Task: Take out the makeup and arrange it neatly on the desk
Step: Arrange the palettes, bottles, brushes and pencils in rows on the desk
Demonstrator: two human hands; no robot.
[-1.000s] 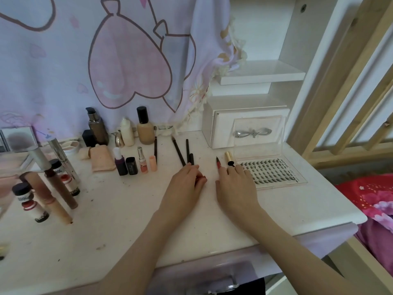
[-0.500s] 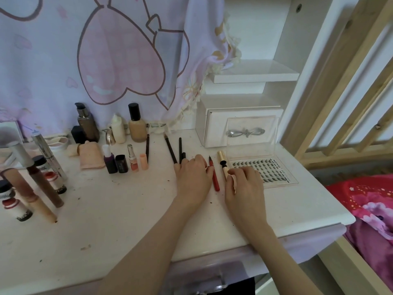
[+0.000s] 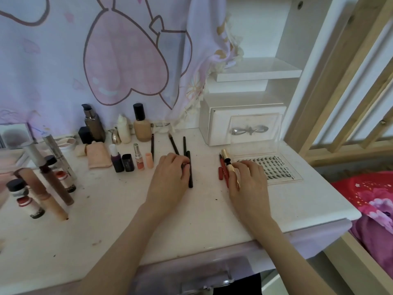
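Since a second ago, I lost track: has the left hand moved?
Yes. The left hand slid left, away from the lash tray, opening a gap from the right hand.

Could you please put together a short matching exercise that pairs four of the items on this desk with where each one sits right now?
Items:
1. foundation bottle
2. lash tray
3. red pencil
4. black pencil

Places:
A. beside the left hand's fingers
B. at the back, against the curtain
C. front of the small drawer, lid open
D. left of the gold tube under the right hand

Pairs: 1-B, 2-C, 3-D, 4-A
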